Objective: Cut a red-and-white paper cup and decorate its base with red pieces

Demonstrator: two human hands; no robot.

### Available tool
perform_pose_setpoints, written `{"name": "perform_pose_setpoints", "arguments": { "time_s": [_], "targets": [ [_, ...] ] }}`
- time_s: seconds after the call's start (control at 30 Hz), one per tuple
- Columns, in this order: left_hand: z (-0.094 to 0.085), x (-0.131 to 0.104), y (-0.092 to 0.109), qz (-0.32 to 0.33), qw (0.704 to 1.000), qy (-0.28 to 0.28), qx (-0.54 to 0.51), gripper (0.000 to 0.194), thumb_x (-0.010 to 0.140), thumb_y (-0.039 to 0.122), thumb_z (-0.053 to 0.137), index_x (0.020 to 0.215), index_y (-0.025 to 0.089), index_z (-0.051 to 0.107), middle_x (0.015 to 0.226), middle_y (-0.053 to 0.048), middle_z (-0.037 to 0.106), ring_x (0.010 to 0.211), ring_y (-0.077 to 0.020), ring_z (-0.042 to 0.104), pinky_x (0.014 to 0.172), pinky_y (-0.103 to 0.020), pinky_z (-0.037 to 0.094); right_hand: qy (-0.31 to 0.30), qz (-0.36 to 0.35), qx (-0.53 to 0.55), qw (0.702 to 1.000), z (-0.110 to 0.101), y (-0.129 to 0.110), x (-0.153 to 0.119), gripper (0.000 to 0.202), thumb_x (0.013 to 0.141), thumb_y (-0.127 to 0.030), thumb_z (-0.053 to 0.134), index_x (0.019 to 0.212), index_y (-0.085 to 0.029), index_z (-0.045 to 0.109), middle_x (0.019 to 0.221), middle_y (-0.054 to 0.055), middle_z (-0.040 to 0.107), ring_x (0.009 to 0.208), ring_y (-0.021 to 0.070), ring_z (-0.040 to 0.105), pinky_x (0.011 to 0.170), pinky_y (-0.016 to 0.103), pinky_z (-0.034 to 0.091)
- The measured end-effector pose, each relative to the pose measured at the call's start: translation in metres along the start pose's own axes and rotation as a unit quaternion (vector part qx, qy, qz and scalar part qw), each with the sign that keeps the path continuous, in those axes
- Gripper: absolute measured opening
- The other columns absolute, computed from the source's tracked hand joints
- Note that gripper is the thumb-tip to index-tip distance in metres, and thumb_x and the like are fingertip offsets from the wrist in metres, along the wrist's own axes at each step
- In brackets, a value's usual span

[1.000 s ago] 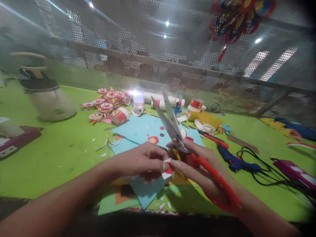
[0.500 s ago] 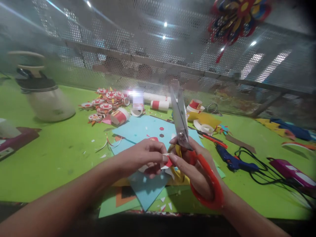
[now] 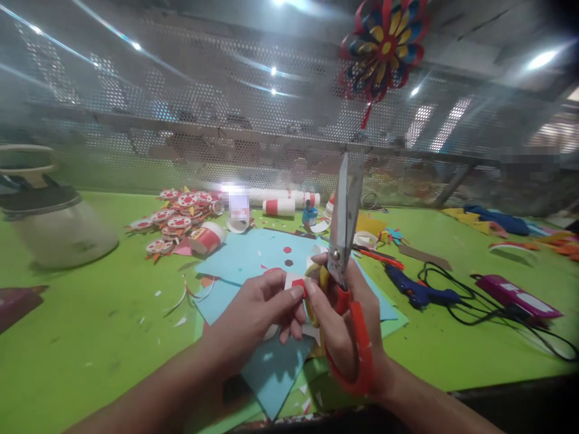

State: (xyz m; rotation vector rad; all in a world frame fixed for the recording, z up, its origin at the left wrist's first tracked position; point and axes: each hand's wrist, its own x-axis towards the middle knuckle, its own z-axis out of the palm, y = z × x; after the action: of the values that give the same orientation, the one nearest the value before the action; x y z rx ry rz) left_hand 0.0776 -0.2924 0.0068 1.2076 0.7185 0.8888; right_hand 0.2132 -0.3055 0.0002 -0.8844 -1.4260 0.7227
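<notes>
With my left hand (image 3: 257, 306) I pinch the small red-and-white paper piece (image 3: 299, 283), at ten o'clock from my right hand (image 3: 346, 319), whose thumb meets it while its fingers grip red-and-yellow-handled steel scissors (image 3: 336, 255), long blades toward twelve.

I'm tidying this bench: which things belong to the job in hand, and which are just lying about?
In the job:
scissors, in the right hand
red-and-white paper, in the left hand
small cut hexagons, probably

Apparently lying about:
blue glue gun
purple power strip
tipped paper cup
</notes>
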Motion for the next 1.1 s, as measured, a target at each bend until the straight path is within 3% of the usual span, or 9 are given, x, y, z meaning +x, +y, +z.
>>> {"name": "perform_pose_setpoints", "arguments": {
  "time_s": [0.33, 0.5, 0.67, 0.93, 1.1],
  "targets": [
    [-0.004, -0.002, 0.002, 0.002, 1.000, 0.010, 0.005, 0.025, 0.087, 0.037, 0.056, 0.075, 0.015, 0.053, 0.061, 0.003, 0.054, 0.045, -0.0042, 0.046, 0.042, -0.016, 0.028, 0.018, -0.011, -0.013, 1.000, 0.005, 0.001, -0.002, 0.023, 0.086, -0.022, 0.055, 0.108, -0.023, 0.049, 0.073, -0.004, 0.047, 0.058, 0.0110, 0.048, 0.055, 0.026, 0.043],
    [-0.002, 0.001, 0.000, 0.001, 0.999, 0.027, -0.028, 0.024, 0.084, 0.037, 0.061, 0.076, 0.015, 0.055, 0.062, 0.002, 0.055, 0.047, -0.0051, 0.049, 0.043, -0.016, 0.033, 0.058, -0.036, -0.039, 0.997, 0.006, 0.001, -0.002, 0.024, 0.084, -0.017, 0.058, 0.106, -0.024, 0.051, 0.074, -0.005, 0.048, 0.060, 0.0099, 0.049, 0.057, 0.023, 0.043],
    [-0.001, 0.000, -0.001, 0.010, 0.998, 0.040, -0.052, 0.022, 0.083, 0.034, 0.062, 0.075, 0.015, 0.055, 0.061, 0.002, 0.057, 0.047, -0.0051, 0.049, 0.043, -0.016, 0.035, 0.044, -0.038, -0.005, 0.998, 0.006, 0.005, -0.001, 0.025, 0.086, -0.015, 0.056, 0.108, -0.025, 0.049, 0.072, -0.006, 0.050, 0.058, 0.0089, 0.051, 0.058, 0.022, 0.046],
    [0.000, 0.000, 0.002, 0.000, 0.996, 0.046, -0.077, 0.023, 0.080, 0.032, 0.066, 0.072, 0.015, 0.052, 0.057, 0.003, 0.056, 0.041, -0.0045, 0.047, 0.039, -0.015, 0.030, 0.031, 0.009, -0.002, 0.999, 0.005, 0.004, 0.000, 0.026, 0.087, -0.024, 0.057, 0.112, -0.026, 0.050, 0.079, -0.004, 0.052, 0.065, 0.0103, 0.052, 0.060, 0.022, 0.047],
    [-0.006, 0.000, 0.004, 0.012, 0.995, 0.082, -0.059, 0.025, 0.080, 0.034, 0.065, 0.071, 0.015, 0.052, 0.055, 0.003, 0.055, 0.040, -0.0038, 0.044, 0.040, -0.015, 0.029, -0.025, 0.101, -0.067, 0.992, -0.023, -0.009, -0.002, 0.026, 0.089, -0.041, 0.054, 0.108, -0.025, 0.054, 0.075, -0.002, 0.055, 0.068, 0.0139, 0.054, 0.061, 0.024, 0.046]
  ]
}}
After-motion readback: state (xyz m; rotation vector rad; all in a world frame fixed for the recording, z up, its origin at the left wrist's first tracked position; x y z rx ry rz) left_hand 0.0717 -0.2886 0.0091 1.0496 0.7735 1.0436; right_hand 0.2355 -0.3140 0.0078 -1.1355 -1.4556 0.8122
